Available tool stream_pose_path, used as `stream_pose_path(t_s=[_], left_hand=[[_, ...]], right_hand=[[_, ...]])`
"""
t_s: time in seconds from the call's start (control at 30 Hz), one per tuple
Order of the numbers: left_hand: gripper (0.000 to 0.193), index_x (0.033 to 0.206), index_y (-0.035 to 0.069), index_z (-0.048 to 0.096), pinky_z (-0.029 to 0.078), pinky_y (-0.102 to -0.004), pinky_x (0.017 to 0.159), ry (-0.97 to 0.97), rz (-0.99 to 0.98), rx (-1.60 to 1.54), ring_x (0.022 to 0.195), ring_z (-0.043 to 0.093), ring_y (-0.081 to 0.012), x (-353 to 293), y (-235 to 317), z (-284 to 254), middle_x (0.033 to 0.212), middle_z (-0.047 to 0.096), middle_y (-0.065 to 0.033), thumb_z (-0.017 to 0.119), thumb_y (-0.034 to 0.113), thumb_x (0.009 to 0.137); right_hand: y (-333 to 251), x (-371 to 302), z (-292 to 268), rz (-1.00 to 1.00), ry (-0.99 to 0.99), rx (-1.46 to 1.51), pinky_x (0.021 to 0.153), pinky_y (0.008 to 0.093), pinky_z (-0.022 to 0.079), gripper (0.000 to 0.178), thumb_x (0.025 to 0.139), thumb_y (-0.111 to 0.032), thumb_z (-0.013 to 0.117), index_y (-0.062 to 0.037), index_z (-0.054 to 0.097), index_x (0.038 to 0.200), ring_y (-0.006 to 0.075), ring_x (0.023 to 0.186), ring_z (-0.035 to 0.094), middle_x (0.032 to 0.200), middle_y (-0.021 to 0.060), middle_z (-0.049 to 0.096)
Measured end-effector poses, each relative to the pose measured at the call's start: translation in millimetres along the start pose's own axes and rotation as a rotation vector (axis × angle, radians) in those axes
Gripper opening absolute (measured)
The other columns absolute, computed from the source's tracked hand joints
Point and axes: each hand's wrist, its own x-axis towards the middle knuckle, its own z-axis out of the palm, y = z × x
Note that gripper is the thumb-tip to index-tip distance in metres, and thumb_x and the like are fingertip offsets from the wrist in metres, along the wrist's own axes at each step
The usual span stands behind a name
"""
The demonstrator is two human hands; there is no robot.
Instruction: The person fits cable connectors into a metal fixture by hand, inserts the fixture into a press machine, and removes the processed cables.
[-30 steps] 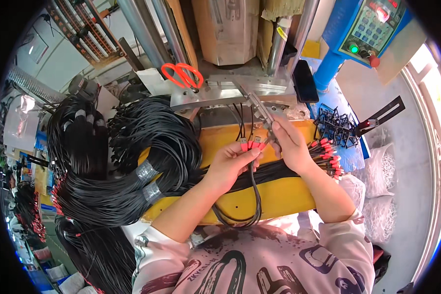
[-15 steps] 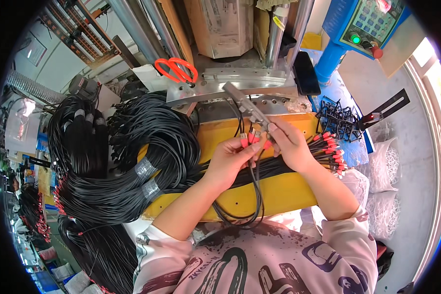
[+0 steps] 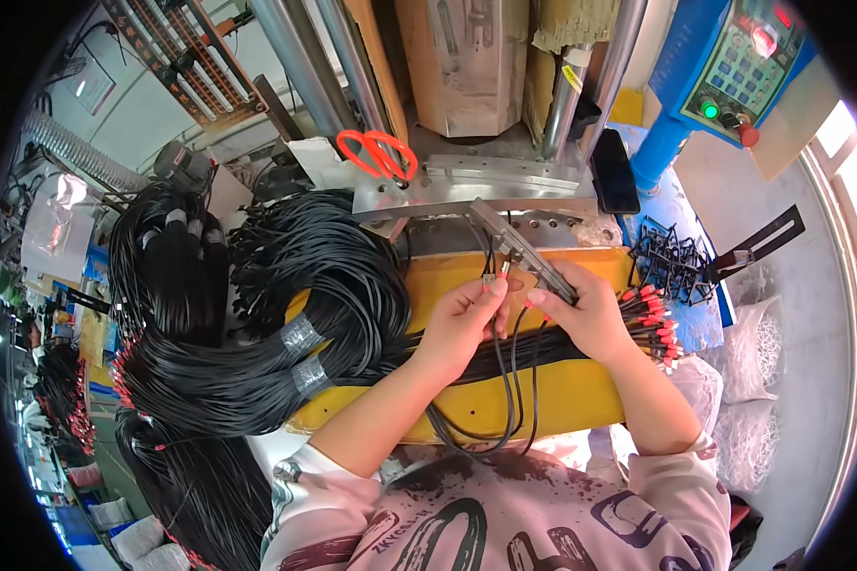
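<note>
Head view: metal bar above yellow board, long axis near-right to far-left, far end toward steel block. Right hand grips near end; left hand pinches cable plugs beside it. Left: black cable bundle, 2 clear wraps.

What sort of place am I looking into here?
Likely a cable workshop or factory floor: thick bundles of black cables, a machine's upright steel columns and a blue control panel suggest it.

Left fingers pinched, right fingers curled close by
</note>
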Motion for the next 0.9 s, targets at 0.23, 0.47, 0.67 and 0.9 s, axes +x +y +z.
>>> stream_pose_path(t_s=[0.23,0.47,0.67,0.9], left_hand=[[0.024,0.100,0.002,0.070,0.040,-0.0216,0.059,-0.032,0.183,0.375,0.063,0.049,-0.0037,1,-4,-4,0.073,0.058,0.0043,0.062,0.025,0.099],[0.024,0.097,0.001,0.069,0.040,-0.0224,0.055,0.020,0.205,0.442,0.059,0.049,-0.0047,-1,-4,-6,0.071,0.058,0.0027,0.061,0.024,0.100],[0.028,0.097,0.002,0.067,0.041,-0.0223,0.055,-0.091,0.147,0.397,0.058,0.050,-0.0057,0,-2,-7,0.070,0.058,0.0019,0.058,0.028,0.101],[0.028,0.104,0.003,0.067,0.040,-0.0214,0.057,-0.044,0.059,0.298,0.060,0.050,-0.0050,-1,-1,-8,0.069,0.055,0.0033,0.057,0.030,0.102]], right_hand=[[0,-2,1,0.030,0.037,-0.149,0.068,0.0283,0.049,0.031,0.094,-0.018,0.066,0.0001,0.062,0.119,0.0122,0.070,0.059,0.080,0.0043,0.064],[4,0,-1,0.046,0.043,-0.249,0.066,0.0313,0.050,0.033,0.095,-0.024,0.065,-0.0030,0.062,0.120,0.0188,0.069,0.066,0.078,0.0105,0.067],[15,0,-1,-0.042,0.039,-0.471,0.065,0.0324,0.051,0.031,0.096,-0.025,0.063,-0.0039,0.063,0.119,0.0201,0.068,0.067,0.079,0.0109,0.068],[11,-3,3,-0.016,0.039,-0.373,0.065,0.0324,0.050,0.030,0.096,-0.024,0.063,-0.0043,0.063,0.119,0.0196,0.068,0.066,0.079,0.0110,0.067]])
